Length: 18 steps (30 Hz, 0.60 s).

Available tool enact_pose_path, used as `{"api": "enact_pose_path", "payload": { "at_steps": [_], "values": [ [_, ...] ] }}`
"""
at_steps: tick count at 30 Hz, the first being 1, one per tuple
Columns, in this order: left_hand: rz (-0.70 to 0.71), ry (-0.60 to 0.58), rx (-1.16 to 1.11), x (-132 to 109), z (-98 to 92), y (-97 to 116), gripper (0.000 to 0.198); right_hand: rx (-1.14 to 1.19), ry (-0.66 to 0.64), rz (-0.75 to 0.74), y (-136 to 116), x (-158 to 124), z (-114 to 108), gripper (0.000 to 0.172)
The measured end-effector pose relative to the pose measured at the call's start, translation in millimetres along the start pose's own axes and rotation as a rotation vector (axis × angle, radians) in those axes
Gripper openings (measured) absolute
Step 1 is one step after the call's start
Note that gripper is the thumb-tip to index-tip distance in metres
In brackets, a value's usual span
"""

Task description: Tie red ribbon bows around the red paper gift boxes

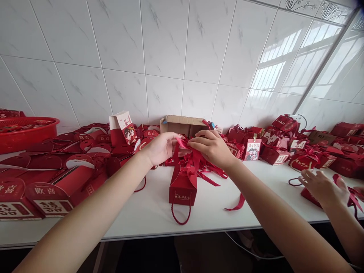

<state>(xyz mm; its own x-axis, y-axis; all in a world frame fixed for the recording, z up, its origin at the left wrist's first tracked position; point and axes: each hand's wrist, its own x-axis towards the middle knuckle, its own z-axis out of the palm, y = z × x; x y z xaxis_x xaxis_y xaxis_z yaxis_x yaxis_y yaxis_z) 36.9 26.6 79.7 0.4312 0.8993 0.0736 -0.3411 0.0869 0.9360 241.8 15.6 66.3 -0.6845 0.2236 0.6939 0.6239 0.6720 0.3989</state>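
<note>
A small red gift box [183, 185] with gold lettering stands on the white table, its rope handle [181, 223] hanging down in front. Above the top of the box, a red ribbon [196, 158] runs up to both hands. My left hand [161, 148] pinches the ribbon between thumb and fingers from the left side. From the right, my right hand [211, 147] is closed on the same ribbon, with its fingers bent over it. Loose ribbon strips [214, 170] lie behind and to the right of the box; the hands partly hide the ribbon's upper part.
Several folded red boxes [54, 193] crowd the left, with a red plastic basin [42, 131] behind. An open cardboard carton [182, 121] stands by the tiled wall. More finished boxes [274, 153] fill the right, where another person's hands [324, 185] work on a red box.
</note>
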Motion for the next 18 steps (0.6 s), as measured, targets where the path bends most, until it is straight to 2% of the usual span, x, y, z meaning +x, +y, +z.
{"api": "enact_pose_path", "payload": {
  "at_steps": [4,11,18],
  "values": [
    [-0.001,-0.013,-0.013,1.1,1.3,-1.1,0.011,-0.092,0.002,-0.05,1.0,0.5,0.3,0.024],
    [0.029,0.072,0.093,-0.1,0.4,-1.5,0.014,-0.127,-0.015,-0.135,5.7,-2.2,1.8,0.025],
    [0.028,0.021,0.071,0.7,1.2,-1.5,0.014,-0.184,-0.034,-0.208,7.2,-1.5,1.8,0.025]
  ]
}}
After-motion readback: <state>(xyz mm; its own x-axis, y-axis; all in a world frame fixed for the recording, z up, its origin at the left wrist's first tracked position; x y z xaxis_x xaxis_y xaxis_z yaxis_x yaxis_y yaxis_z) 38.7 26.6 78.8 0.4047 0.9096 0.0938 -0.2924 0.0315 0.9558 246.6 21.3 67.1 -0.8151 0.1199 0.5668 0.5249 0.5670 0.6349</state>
